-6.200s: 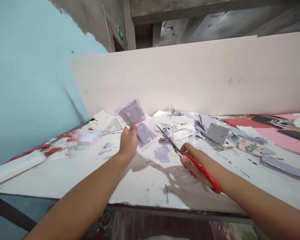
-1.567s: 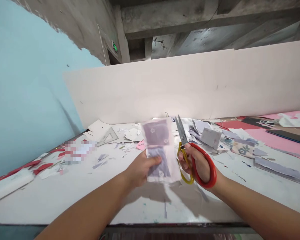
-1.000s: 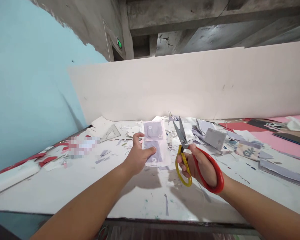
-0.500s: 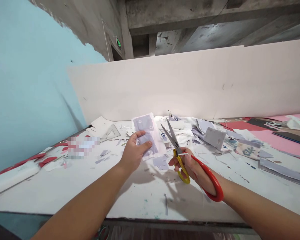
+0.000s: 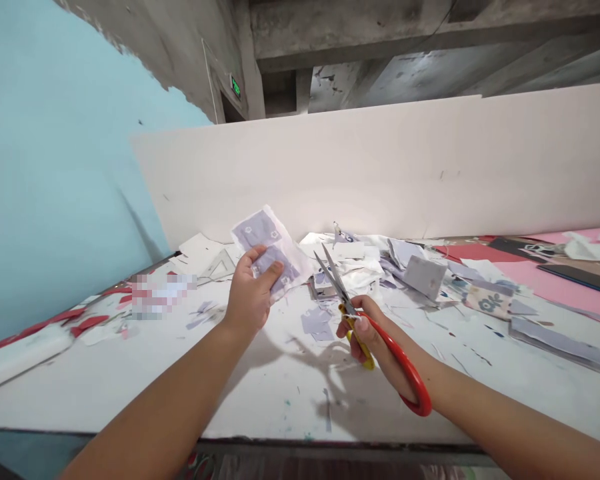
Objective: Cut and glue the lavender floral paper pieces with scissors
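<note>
**Two-Hand Hold: Printed Sheet and Open Scissors**

The left hand (image 5: 250, 300) holds a translucent white paper sheet (image 5: 267, 248) with lilac floral panels. The sheet is raised above the counter (image 5: 280, 400) at centre-left of the frame and tilts toward the upper left. The left grip is closed on the lower part of the sheet, with the thumb lying across a lilac panel.

The right hand (image 5: 367, 337) carries red-and-yellow-handled scissors (image 5: 336, 287) at lower centre. The right grip is clamped on the handles, and the red loop sweeps down past the wrist. The blades stand apart, with their tips just beside the right edge of the sheet.

Recommended handling for this hold:

1. Keep the sheet taut, as thin paper this loose is likely to buckle under the blades.
2. Place the left thumb and fingers well clear of the blade path.
3. Turn the sheet, not the scissors, so the right wrist stays steady.
4. Work above the open counter area, away from the paper offcuts (image 5: 345, 257) behind the scissors and the lilac scraps (image 5: 317, 323) below them.
</note>
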`<action>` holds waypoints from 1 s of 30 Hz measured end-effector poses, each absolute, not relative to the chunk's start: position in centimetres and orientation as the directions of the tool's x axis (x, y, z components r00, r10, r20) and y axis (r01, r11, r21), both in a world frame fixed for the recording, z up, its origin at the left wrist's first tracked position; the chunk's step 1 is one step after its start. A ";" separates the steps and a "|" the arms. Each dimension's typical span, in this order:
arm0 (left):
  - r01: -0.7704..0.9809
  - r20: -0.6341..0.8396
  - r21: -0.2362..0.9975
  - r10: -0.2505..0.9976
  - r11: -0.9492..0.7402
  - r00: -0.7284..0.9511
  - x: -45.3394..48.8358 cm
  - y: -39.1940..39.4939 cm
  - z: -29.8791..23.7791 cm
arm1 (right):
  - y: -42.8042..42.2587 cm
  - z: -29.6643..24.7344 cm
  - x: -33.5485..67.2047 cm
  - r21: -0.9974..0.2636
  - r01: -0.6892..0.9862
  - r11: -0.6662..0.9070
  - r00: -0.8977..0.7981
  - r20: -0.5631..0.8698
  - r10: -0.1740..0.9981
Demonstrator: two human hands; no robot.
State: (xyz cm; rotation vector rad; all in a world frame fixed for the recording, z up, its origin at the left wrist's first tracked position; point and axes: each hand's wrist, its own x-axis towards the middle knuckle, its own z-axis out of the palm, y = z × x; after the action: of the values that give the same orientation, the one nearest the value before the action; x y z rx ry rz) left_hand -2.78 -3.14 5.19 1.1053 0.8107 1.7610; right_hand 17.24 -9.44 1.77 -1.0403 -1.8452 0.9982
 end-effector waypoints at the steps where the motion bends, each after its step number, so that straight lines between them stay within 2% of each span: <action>1: -0.313 0.352 0.861 0.914 -0.401 -0.204 -2.8 -3.1 5.4 | -9.4 1.7 17.3 -0.893 0.270 0.359 -0.360 0.253 0.898; 7: -0.077 0.416 0.906 0.909 -0.417 -0.030 -2.5 -2.1 7.5 | -9.2 1.6 17.1 -0.915 0.243 0.323 -0.325 0.237 0.915; 10: -0.011 0.471 0.882 0.882 -0.471 -0.024 -2.0 -1.4 8.2 | -9.3 1.6 16.8 -0.933 0.214 0.289 -0.266 0.229 0.936; 19: -0.088 0.402 0.912 0.916 -0.402 -0.018 -0.7 -0.3 8.0 | -9.1 1.2 16.8 -0.948 0.166 0.272 -0.257 0.225 0.940; 24: -0.104 0.373 0.922 0.928 -0.372 -0.010 -0.9 -0.5 7.3 | -9.1 1.1 16.6 -0.934 0.213 0.286 -0.235 0.235 0.943; 30: -0.115 0.352 0.930 0.936 -0.349 0.006 -0.8 -0.8 6.9 | -8.9 1.0 16.7 -0.934 0.195 0.298 -0.269 0.241 0.932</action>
State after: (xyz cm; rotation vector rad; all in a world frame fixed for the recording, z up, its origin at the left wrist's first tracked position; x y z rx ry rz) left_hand -0.83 -0.76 6.92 1.3905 0.9133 1.4967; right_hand 16.68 -8.94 1.04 -1.0361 -1.6813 1.0468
